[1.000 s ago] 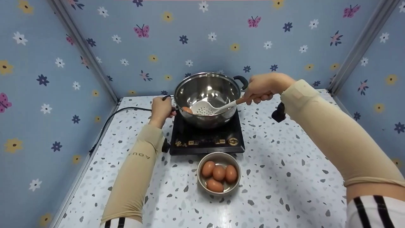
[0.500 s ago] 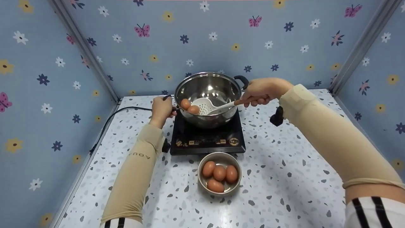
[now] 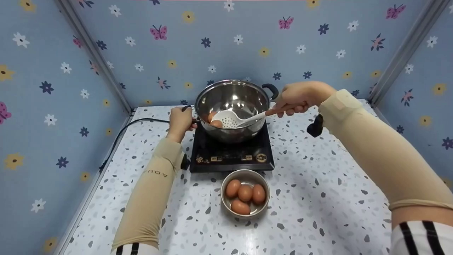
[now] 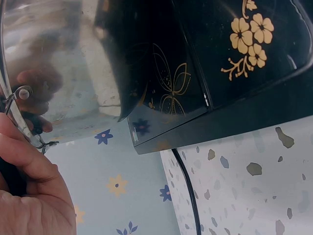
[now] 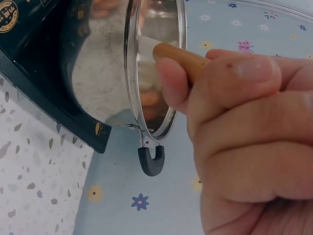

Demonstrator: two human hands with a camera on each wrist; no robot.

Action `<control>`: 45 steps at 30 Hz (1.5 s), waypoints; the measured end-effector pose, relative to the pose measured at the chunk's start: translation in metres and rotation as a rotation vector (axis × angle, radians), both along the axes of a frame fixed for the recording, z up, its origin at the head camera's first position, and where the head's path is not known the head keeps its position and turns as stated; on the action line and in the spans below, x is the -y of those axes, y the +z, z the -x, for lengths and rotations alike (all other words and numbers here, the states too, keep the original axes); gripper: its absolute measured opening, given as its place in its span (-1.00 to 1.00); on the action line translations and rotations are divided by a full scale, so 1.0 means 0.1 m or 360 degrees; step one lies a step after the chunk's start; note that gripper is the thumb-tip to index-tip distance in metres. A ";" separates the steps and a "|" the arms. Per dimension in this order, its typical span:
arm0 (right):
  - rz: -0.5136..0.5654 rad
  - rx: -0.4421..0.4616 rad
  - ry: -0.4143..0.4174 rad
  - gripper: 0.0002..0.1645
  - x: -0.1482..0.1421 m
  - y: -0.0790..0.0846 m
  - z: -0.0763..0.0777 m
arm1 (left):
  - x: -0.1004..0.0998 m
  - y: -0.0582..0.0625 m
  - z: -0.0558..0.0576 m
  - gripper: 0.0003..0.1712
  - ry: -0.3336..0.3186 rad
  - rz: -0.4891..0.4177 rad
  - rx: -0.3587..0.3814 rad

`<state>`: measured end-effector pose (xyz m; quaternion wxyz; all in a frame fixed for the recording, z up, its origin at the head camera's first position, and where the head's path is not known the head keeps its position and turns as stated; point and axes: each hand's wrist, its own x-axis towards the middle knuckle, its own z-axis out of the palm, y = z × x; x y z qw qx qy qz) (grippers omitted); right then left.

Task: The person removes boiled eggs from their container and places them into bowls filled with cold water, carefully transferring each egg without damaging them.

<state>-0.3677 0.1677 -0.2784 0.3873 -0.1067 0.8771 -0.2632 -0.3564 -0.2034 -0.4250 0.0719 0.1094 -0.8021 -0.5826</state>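
Note:
A steel pot (image 3: 244, 92) stands on a black induction cooker (image 3: 231, 164). My left hand (image 3: 180, 122) grips the pot's left handle; in the left wrist view its fingers (image 4: 29, 156) curl round the dark handle beside the pot wall. My right hand (image 3: 300, 96) holds the wooden handle of a white slotted spoon (image 3: 228, 119), whose perforated head is down inside the pot. Brown eggs (image 3: 216, 124) sit at the pot's left side, against the spoon head and partly hidden by it and the rim. The right wrist view shows the fingers (image 5: 244, 122) wrapped round the wooden handle (image 5: 181, 59).
In front of the cooker, a small metal bowl (image 3: 245, 173) holds several brown eggs (image 3: 240, 207). The pot's right black handle (image 3: 271, 90) sticks out near my right hand. A black cord (image 3: 122, 132) runs along the left of the speckled table (image 3: 318, 212). Patterned walls enclose the back and sides.
The spoon head has shifted slightly about the pot's left side, and the eggs there have rolled, with two now in view. My right hand dipped, then rose again. The left hand stays put.

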 end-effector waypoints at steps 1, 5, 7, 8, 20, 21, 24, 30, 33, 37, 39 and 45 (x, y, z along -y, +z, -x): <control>0.0018 0.0013 0.0002 -0.65 0.00 0.00 0.00 | 0.00 0.00 0.00 -0.64 0.0000 -0.0002 -0.0001; 0.0116 0.0072 -0.0036 -0.65 0.01 -0.04 0.00 | 0.00 0.00 0.00 -0.62 -0.0004 -0.0017 -0.0003; 0.0170 0.0107 -0.0057 -0.64 0.01 -0.08 0.01 | 0.00 0.00 0.00 -0.61 -0.0002 -0.0017 -0.0010; 0.0185 0.0115 -0.0065 -0.64 0.00 -0.10 0.01 | -0.01 0.00 0.00 -0.60 -0.0003 -0.0014 -0.0012; 0.0344 0.0129 -0.0231 -0.60 -0.19 -0.32 -0.02 | -0.02 0.01 -0.01 -0.55 0.0002 -0.0006 -0.0018; 0.0347 0.0125 -0.0233 -0.58 -0.21 -0.33 -0.03 | -0.01 0.01 -0.01 -0.54 -0.0003 -0.0002 -0.0013; 0.0357 0.0117 -0.0246 -0.54 -0.25 -0.34 -0.05 | -0.01 0.01 -0.01 -0.53 -0.0016 0.0009 -0.0007; 0.0388 0.0118 -0.0289 -0.60 -0.33 -0.29 -0.12 | 0.00 0.01 -0.02 -0.57 -0.0021 0.0002 -0.0013; 0.0392 0.0091 -0.0289 -0.60 -0.37 -0.24 -0.14 | 0.00 0.01 -0.01 -0.60 -0.0016 -0.0001 -0.0017; 0.0406 0.0075 -0.0295 -0.59 -0.41 -0.18 -0.17 | 0.01 0.01 0.00 -0.64 -0.0002 -0.0002 -0.0021; 0.0418 0.0075 -0.0306 -0.59 -0.43 -0.15 -0.19 | 0.01 0.01 0.00 -0.65 0.0001 -0.0004 -0.0021; 0.0413 0.0042 -0.0323 -0.59 -0.51 -0.06 -0.24 | -0.01 0.02 -0.01 -0.65 -0.0011 -0.0016 -0.0026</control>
